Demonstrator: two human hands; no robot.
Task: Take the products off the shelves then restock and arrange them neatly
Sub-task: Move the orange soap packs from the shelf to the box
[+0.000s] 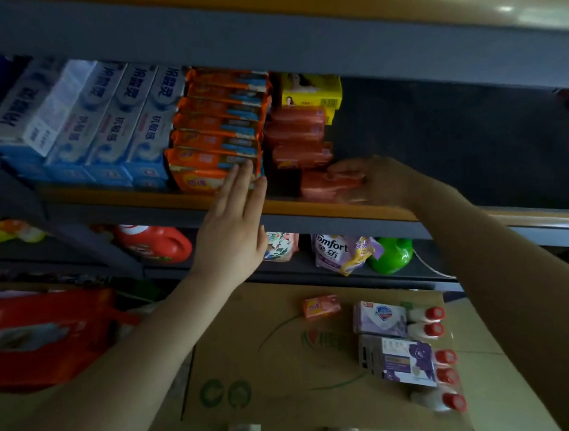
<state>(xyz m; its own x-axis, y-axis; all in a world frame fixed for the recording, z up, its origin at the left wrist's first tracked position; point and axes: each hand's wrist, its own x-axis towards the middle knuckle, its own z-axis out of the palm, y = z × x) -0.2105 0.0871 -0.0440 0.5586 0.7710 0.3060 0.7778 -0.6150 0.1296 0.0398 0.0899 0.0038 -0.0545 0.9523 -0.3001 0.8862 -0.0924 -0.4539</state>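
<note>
On the orange-edged shelf (158, 199) stands a row of orange soap packs (216, 125), and my left hand (232, 226) lies flat with straight fingers against the front pack. Right of them is a stack of red soap bars (298, 135). My right hand (376, 181) grips one red soap bar (322, 186) at the shelf's front edge. White and blue toothpaste boxes (95, 118) fill the left part of the shelf. A yellow soap box (311, 91) sits behind the red bars.
The shelf is dark right of my right hand. On the shelf below are a red detergent jug (156, 242), a Comfort pouch (336, 252) and a green bottle (391, 255). A cardboard sheet (254, 355) on the floor holds an orange soap, purple boxes (387, 340) and red-capped bottles (440, 356).
</note>
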